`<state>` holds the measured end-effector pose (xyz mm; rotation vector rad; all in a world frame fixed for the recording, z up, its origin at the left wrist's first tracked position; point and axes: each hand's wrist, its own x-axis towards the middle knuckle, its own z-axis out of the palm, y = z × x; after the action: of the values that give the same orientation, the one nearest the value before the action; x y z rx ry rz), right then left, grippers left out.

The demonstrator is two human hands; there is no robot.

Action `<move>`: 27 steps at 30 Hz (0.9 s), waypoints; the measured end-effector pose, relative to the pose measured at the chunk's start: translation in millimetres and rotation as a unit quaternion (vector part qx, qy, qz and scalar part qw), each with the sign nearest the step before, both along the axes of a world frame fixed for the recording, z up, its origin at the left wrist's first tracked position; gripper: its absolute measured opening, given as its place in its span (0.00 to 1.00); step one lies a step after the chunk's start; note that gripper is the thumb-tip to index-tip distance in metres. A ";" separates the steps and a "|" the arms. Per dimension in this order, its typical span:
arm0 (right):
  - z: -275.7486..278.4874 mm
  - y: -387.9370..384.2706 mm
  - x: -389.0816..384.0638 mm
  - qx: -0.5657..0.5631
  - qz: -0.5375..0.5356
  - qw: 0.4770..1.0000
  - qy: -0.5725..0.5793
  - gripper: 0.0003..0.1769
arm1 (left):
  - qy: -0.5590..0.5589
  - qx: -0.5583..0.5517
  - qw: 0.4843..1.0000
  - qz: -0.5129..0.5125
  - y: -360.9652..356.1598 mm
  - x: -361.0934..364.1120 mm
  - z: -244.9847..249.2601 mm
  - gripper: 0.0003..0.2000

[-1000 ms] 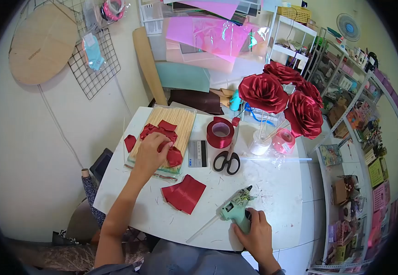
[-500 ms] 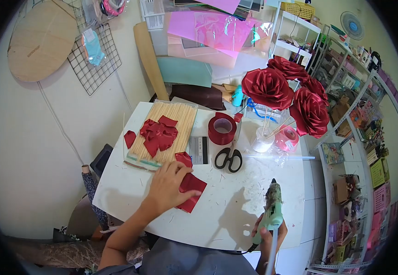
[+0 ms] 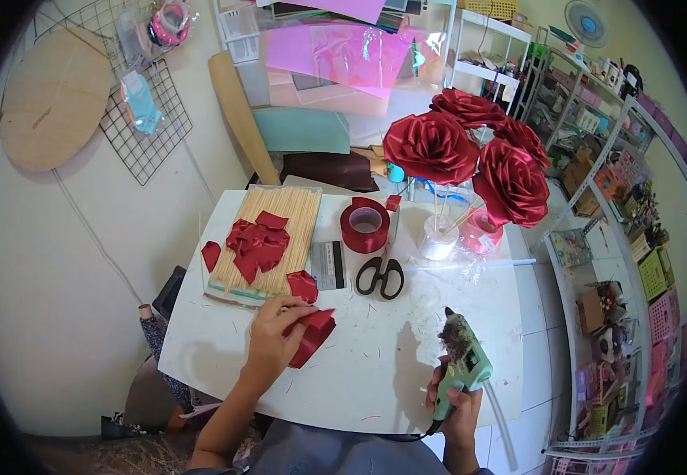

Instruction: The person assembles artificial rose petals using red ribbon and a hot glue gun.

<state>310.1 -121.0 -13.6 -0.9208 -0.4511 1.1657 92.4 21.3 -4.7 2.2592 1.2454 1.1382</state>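
The left hand (image 3: 274,339) is pinching ribbon (image 3: 321,318), the right hand (image 3: 462,408) gripping a glue gun (image 3: 467,361). Loose pinching could be inviting slips.

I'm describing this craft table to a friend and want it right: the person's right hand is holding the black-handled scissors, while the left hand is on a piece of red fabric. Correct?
Not quite: the right hand is holding a green glue gun. The black-handled scissors lie on the table, as the head view shows. The left hand is indeed on red fabric.
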 end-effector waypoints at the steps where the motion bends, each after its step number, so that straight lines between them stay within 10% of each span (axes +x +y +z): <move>1: 2.1 0.5 -1.9 0.001 0.003 1.000 0.022 0.25 | 0.003 -0.001 1.000 -0.004 -2.5 0.4 3.3 0.09; 4: 0.9 -0.1 -0.3 -0.014 0.045 0.999 -0.021 0.22 | -0.067 -0.073 0.995 -0.032 -13.9 5.3 13.9 0.14; 6: 4.2 -0.3 -1.7 -0.010 0.080 0.995 -0.050 0.21 | -0.323 -0.240 0.915 -0.013 -29.7 27.6 22.3 0.20; 14: 3.8 -7.1 1.8 -0.035 0.092 0.984 -0.148 0.18 | -0.066 -0.094 0.990 -0.080 -37.0 57.7 41.2 0.13; 27: 22.6 4.6 0.3 -0.096 0.146 0.930 -0.323 0.16 | -0.059 -0.048 0.989 -0.131 -35.7 60.9 41.5 0.15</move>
<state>310.4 -116.5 9.0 -1.4521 -1.0474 1.1671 153.3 -14.4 36.8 2.1724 0.9075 1.0720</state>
